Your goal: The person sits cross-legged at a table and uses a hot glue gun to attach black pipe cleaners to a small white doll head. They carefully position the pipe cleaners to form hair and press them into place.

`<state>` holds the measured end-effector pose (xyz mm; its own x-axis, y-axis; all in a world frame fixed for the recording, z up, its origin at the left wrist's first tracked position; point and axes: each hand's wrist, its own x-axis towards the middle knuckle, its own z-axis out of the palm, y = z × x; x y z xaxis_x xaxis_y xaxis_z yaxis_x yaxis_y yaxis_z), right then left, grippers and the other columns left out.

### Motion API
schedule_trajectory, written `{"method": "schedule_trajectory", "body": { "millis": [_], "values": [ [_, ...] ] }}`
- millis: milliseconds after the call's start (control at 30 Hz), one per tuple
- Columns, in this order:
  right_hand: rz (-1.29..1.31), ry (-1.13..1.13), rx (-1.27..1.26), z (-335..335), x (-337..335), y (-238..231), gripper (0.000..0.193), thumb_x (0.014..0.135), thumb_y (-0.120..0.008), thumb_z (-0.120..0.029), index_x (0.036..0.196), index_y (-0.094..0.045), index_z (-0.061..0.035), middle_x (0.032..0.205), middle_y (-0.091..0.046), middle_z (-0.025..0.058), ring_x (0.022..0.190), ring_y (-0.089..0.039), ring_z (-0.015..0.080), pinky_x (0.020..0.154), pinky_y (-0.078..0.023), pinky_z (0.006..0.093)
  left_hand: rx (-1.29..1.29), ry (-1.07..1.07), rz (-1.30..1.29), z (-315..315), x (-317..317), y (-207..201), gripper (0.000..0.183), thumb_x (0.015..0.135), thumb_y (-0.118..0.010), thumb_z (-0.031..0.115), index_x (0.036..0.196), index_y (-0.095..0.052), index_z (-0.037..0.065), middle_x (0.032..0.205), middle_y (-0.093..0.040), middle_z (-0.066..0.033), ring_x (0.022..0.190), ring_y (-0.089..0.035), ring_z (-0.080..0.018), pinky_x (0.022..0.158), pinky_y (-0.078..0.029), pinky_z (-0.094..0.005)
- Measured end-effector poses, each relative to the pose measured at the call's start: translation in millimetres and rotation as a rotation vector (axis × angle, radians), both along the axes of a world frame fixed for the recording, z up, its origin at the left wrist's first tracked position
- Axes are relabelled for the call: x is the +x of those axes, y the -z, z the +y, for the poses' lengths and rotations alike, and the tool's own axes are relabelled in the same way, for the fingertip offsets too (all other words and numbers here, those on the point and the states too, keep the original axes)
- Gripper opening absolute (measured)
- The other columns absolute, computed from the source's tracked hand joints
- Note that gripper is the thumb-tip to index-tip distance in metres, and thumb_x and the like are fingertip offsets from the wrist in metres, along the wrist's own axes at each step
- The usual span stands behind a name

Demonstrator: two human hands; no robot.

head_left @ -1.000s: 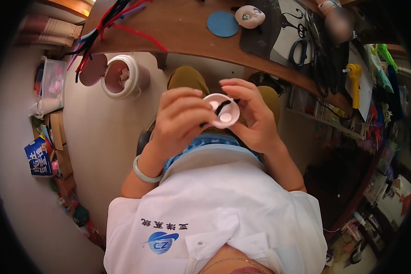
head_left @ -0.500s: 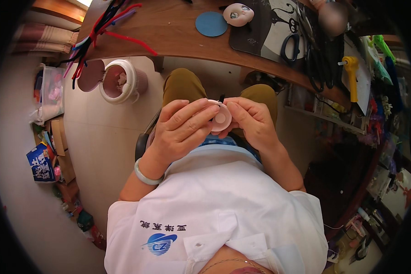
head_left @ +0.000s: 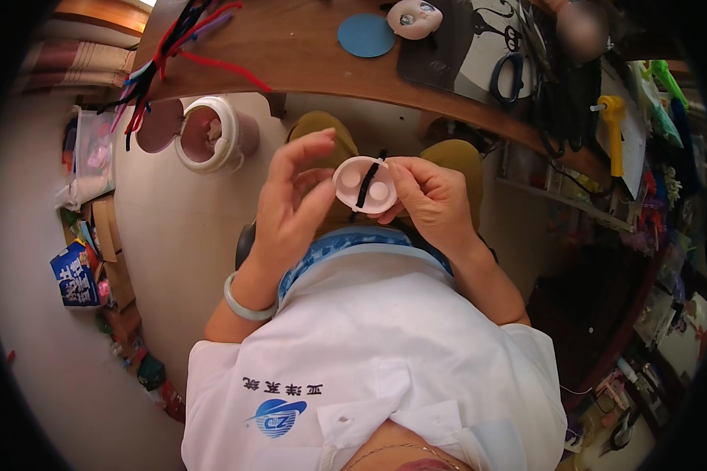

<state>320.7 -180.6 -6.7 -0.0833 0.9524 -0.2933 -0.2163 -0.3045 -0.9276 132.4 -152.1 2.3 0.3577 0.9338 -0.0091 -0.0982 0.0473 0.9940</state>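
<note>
A pale pink doll face shell (head_left: 379, 206) is held over my lap, its hollow side with two round bumps turned up. A black pipe cleaner (head_left: 367, 185) lies across the hollow between the bumps, one end sticking out past the rim. My right hand (head_left: 434, 195) pinches the shell's right edge between thumb and fingers. Just left of the shell, my left hand (head_left: 297, 200) is lifted off it with the fingers apart and nothing in them.
On the wooden table (head_left: 306, 63) ahead lie pipe cleaners (head_left: 165, 59), a blue disc (head_left: 366, 35), a doll face (head_left: 414, 19), dark-handled scissors (head_left: 507, 78) and a yellow glue gun (head_left: 614, 133). A lidded bin (head_left: 204, 137) stands on the floor at left, near boxes (head_left: 106, 228).
My left hand has let go of the shell and moved left, its fingers spreading. The shell's whole hollow and the pipe cleaner across it now show. My right hand keeps its grip.
</note>
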Motion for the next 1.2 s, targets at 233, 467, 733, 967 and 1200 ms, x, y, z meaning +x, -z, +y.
{"method": "schedule_trajectory", "body": {
  "millis": [233,467,733,967,1200],
  "values": [
    [-0.254,-0.077,0.173,-2.3,-3.4,-1.8,0.014,0.091,-0.058,-0.008,0.096,-0.064,0.0035,0.076,-0.065,0.007,0.062,-0.063,0.008,0.054,-0.052,0.0206,-0.507,0.18,0.098,3.9,3.3,-1.4,0.025,0.092,-0.059,0.017,0.11,-0.053,0.002,0.091,-0.06,-0.0027,0.073,-0.057,-0.0068,0.057,-0.047,-0.0195],
    [-0.319,-0.028,0.275,-1.0,-5.1,-1.1,0.011,0.088,-0.06,-0.002,0.095,-0.064,0.0038,0.082,-0.066,0.0091,0.064,-0.064,0.0106,0.055,-0.052,0.0218,-0.447,0.098,-0.065,-2.9,11.1,18.1,0.016,0.092,-0.054,0.007,0.107,-0.05,0.001,0.094,-0.058,-0.0038,0.081,-0.056,-0.0071,0.063,-0.047,-0.0195],
    [-0.287,0.017,0.17,5.3,-4.0,3.6,0.009,0.087,-0.06,-0.002,0.095,-0.06,0.0026,0.082,-0.063,0.0072,0.067,-0.063,0.0096,0.056,-0.051,0.0223,-0.431,0.048,-0.03,0.5,20.7,18.7,0.027,0.092,-0.051,0.004,0.118,-0.046,0.001,0.099,-0.058,-0.0058,0.088,-0.055,-0.0077,0.071,-0.048,-0.0204],
    [-0.318,0.095,0.263,5.3,-10.7,11.2,0.008,0.087,-0.061,-0.002,0.093,-0.059,0.0027,0.081,-0.062,0.0064,0.065,-0.062,0.0084,0.056,-0.05,0.0219,-0.631,0.071,-0.083,2.4,20.7,12.5,0.028,0.09,-0.05,0.005,0.117,-0.046,-0.001,0.097,-0.06,-0.0082,0.081,-0.062,-0.0135,0.069,-0.053,-0.0262],
    [-0.258,0.051,0.215,7.6,-6.6,11.5,0.007,0.087,-0.06,-0.001,0.092,-0.059,0.0034,0.082,-0.063,0.0073,0.064,-0.061,0.0081,0.055,-0.05,0.0216,-0.664,0.078,0.007,6.7,21.9,11.1,0.024,0.09,-0.05,0.005,0.113,-0.048,-0.003,0.091,-0.062,-0.0092,0.073,-0.064,-0.015,0.066,-0.054,-0.0264]
  ]
}}
